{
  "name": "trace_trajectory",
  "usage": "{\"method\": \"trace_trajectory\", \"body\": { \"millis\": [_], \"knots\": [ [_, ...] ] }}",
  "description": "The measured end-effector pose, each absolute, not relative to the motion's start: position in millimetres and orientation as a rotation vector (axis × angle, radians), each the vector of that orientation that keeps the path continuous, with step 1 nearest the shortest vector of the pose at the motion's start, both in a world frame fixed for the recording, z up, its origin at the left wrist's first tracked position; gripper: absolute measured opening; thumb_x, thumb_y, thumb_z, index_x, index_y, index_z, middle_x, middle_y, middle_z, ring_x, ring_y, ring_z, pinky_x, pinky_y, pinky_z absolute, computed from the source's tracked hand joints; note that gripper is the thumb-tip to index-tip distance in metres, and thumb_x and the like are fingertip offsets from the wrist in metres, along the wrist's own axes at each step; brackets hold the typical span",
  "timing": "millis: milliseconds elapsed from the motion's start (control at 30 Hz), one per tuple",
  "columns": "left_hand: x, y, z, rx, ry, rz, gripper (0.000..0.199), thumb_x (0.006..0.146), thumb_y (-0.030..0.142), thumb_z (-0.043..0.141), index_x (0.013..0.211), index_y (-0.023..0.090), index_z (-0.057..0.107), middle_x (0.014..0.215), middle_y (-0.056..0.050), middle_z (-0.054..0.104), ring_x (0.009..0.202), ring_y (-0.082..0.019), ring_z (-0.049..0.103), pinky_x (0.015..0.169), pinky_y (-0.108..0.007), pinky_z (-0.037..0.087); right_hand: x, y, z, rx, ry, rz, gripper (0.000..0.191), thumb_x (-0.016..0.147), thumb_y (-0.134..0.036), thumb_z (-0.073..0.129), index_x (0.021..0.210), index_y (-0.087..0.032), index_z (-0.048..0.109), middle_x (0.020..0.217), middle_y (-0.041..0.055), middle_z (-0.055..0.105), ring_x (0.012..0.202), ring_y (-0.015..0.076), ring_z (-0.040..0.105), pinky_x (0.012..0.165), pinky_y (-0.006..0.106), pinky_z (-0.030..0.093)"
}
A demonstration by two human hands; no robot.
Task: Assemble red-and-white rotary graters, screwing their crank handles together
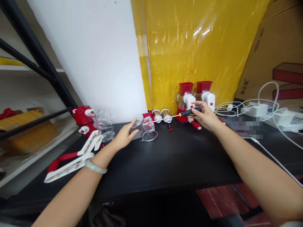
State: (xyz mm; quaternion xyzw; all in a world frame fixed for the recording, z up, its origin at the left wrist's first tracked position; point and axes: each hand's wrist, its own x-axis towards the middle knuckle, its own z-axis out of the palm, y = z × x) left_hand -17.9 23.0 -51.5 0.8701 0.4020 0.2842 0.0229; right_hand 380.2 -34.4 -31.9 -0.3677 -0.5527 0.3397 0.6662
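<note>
My right hand point(206, 116) is closed around the dark handle of a screwdriver point(189, 112). Its thin metal shaft points left, the tip reaching a clear plastic housing point(148, 124); whether it touches cannot be made out. My left hand point(125, 135), a pale bangle on the wrist, is beside the clear parts with thumb and fingers apart. A clear round piece point(137, 122) lies right at its fingertips. Behind the housing are two metal grater drums point(166, 115) with white ends. Two assembled red-and-white rotary graters point(186, 90) stand behind my right hand.
Left on the black table point(165, 160) lie white crank arms with red handles point(68, 156), red grater bases point(82, 118) and clear parts point(103, 119). At the right are white chargers with cables point(255, 109) and a tablet-like device point(236, 126). A metal-framed shelf point(35, 69) borders the left.
</note>
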Motion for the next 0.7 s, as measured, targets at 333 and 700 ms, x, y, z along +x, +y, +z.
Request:
{"method": "trace_trajectory", "body": {
  "millis": [333,700],
  "knots": [
    [-17,21,-51,2.694,1.265,0.871,0.070,0.093,0.055,0.041,0.151,0.017,0.030,0.143,-0.015,0.050,0.127,-0.030,0.051,0.105,-0.045,0.040,385,-34,-29,-0.701,-1.141,0.865,0.053,0.060,-0.027,0.080,0.101,-0.033,0.046,0.094,-0.0055,0.064,0.084,0.0148,0.065,0.071,0.032,0.058],
    [-16,18,-48,2.711,1.276,0.854,0.069,0.094,0.053,0.040,0.150,0.014,0.030,0.147,-0.015,0.047,0.128,-0.028,0.050,0.107,-0.042,0.039,386,-26,-35,-0.767,-1.158,0.759,0.039,0.071,-0.044,0.072,0.099,-0.030,0.048,0.093,-0.0022,0.062,0.072,0.0147,0.065,0.057,0.030,0.056]
  ]
}}
